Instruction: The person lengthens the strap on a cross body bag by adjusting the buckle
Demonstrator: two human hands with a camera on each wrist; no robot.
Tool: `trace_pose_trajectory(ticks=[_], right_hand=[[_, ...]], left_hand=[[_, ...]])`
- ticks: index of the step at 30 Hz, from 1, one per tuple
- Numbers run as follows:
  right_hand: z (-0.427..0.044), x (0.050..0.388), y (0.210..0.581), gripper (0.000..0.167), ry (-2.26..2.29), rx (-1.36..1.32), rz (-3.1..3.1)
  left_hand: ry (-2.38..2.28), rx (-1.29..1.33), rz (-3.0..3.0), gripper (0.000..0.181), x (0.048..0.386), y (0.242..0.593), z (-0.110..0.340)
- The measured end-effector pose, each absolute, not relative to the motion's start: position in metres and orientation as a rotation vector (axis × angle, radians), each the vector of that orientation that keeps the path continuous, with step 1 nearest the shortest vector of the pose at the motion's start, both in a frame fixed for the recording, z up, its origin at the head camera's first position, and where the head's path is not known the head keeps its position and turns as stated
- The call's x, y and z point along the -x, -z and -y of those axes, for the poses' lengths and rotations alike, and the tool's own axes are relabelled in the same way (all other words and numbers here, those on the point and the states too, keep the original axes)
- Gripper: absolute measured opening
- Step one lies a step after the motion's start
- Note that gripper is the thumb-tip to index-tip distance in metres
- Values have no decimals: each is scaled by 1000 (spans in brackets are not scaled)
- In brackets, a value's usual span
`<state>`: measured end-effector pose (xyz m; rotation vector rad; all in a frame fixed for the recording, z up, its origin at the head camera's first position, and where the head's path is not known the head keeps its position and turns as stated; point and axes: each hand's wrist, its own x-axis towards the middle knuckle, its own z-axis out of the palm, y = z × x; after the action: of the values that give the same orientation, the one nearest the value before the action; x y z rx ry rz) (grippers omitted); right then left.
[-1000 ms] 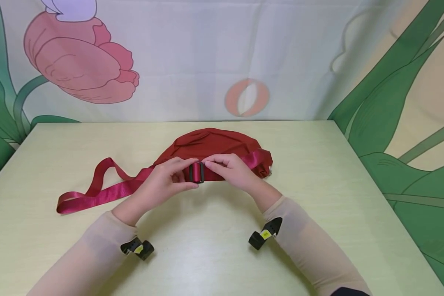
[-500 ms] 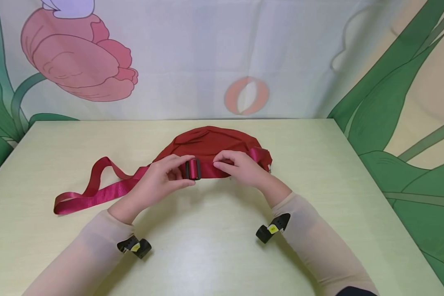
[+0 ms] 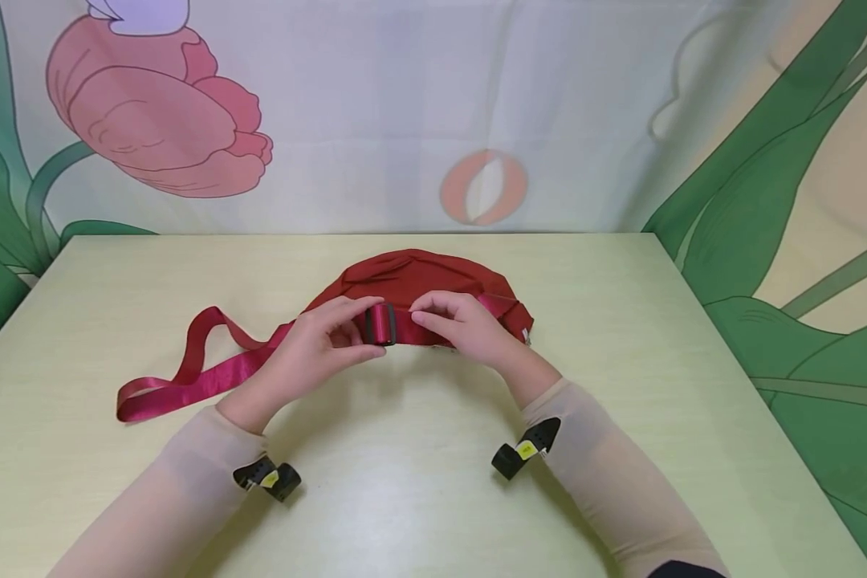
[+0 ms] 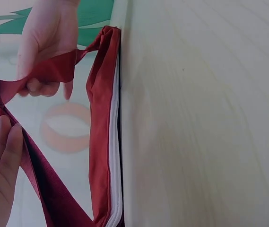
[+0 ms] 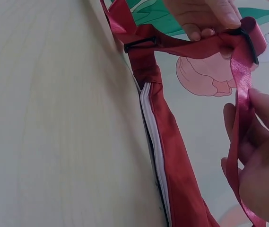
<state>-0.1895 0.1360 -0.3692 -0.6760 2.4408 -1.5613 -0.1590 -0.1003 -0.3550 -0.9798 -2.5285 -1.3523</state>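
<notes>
A red waist bag [image 3: 419,277] lies on the table with its satiny red strap [image 3: 220,385] looped out to the left. In front of the bag, my left hand [image 3: 316,341] grips a black slider buckle [image 3: 392,323] threaded with the strap, fingers above and thumb below. Just right of it, my right hand [image 3: 470,327] pinches the strap between thumb and fingers. From the right wrist view, the strap passes over the buckle [image 5: 252,49] and runs down through the right hand [image 5: 262,161]. The left hand's [image 4: 2,175] fingertips partly hide the buckle in the left wrist view.
Another black strap fitting [image 5: 141,43] sits near the bag's end, beside a white zipper [image 5: 153,123]. The pale wooden table [image 3: 397,498] extends toward me. Behind its far edge hangs a printed cloth [image 3: 376,112] with flowers and leaves.
My right hand has moved a little to the right along the strap, away from the buckle. The left hand keeps its grip on the buckle, and the bag stays in place.
</notes>
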Motion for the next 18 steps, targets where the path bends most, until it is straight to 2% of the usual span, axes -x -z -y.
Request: trace_pose_trajectory(ticks=[11,18], right_hand=[[-129,187,365,19,1632,748,-2345],[-138,186,358,29,1501,814,-2509]], left_hand=[[1401,1071,2496,48,161,360,93],[1379,1066,2510,50,161,359,95]])
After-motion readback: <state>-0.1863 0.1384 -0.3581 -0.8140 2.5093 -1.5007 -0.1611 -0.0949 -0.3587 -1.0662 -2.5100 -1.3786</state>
